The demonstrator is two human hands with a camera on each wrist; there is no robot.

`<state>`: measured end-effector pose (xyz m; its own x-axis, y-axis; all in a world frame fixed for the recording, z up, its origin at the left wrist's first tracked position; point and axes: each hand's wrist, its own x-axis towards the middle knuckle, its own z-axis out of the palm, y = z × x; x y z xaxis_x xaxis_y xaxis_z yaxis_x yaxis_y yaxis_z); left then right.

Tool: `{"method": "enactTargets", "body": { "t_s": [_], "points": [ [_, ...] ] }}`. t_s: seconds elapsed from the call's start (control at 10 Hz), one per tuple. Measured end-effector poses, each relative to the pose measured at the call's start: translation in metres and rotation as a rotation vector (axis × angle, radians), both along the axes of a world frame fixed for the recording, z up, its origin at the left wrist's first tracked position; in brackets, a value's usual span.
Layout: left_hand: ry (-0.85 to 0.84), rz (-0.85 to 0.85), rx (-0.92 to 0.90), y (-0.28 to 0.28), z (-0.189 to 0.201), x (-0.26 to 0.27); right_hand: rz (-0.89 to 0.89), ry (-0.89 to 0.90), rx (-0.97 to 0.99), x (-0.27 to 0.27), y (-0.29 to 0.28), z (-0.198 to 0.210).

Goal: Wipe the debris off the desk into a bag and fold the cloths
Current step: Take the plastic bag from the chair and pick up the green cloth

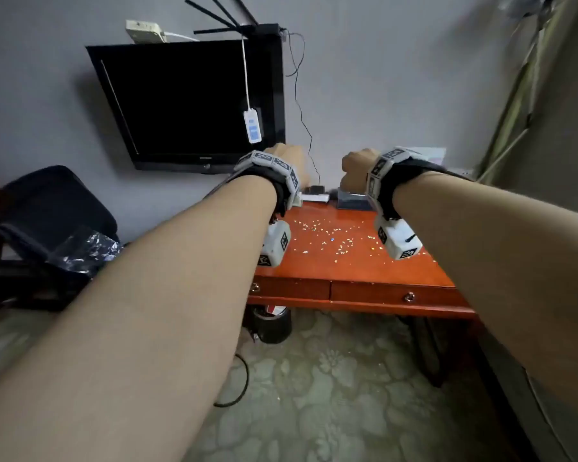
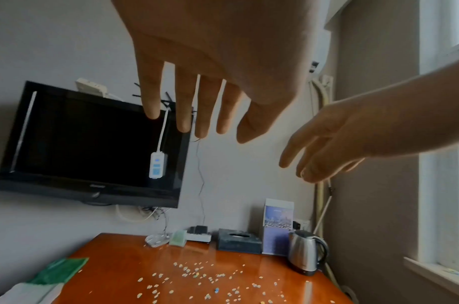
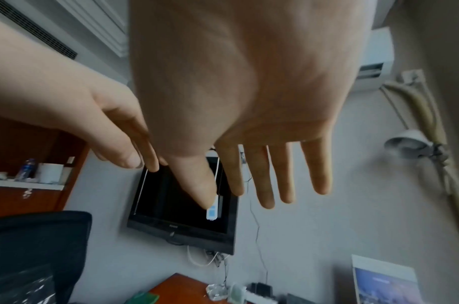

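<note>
The red-brown desk (image 1: 347,266) carries scattered pale debris (image 1: 331,238) across its middle, shown closer in the left wrist view as debris (image 2: 197,279) on the desk (image 2: 119,257). A green cloth (image 2: 59,271) lies at the desk's left edge, partly over a white cloth (image 2: 23,292). A black plastic bag (image 1: 87,250) lies crumpled on the dark chair (image 1: 54,208) left of the desk. My left hand (image 1: 286,158) and right hand (image 1: 357,168) hover side by side above the desk's back half. Fingers of the left hand (image 2: 202,115) and right hand (image 3: 249,174) are straight and spread, holding nothing.
A black TV (image 1: 194,105) hangs on the wall with a white switch dangling before it. Along the desk's back stand a kettle (image 2: 306,253), a leaflet stand (image 2: 277,222), a dark tissue box (image 2: 239,240) and a power strip (image 2: 197,234). A bin (image 1: 271,323) sits under the desk.
</note>
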<state>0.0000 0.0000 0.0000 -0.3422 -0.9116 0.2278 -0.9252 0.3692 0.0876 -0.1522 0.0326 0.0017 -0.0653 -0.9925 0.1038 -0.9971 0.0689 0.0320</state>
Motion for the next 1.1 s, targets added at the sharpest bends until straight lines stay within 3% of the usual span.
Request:
{"method": "enactTargets", "body": {
  "t_s": [0.4,0.5,0.7,1.1],
  "points": [
    [-0.225,0.279,0.255,-0.178,-0.083,0.110,0.146,-0.088,0.227,0.109,-0.213,-0.102],
    [-0.156,0.295,0.320,-0.247,-0.105,0.150,0.157,-0.202,0.253,0.127,-0.271,-0.114],
    [-0.084,0.420,0.354,-0.321,-0.124,0.224,0.211,-0.231,0.322,0.181,-0.364,-0.128],
    [-0.044,0.548,0.449,-0.425,-0.198,0.431,0.351,-0.227,0.445,0.378,-0.505,-0.212]
  ]
}}
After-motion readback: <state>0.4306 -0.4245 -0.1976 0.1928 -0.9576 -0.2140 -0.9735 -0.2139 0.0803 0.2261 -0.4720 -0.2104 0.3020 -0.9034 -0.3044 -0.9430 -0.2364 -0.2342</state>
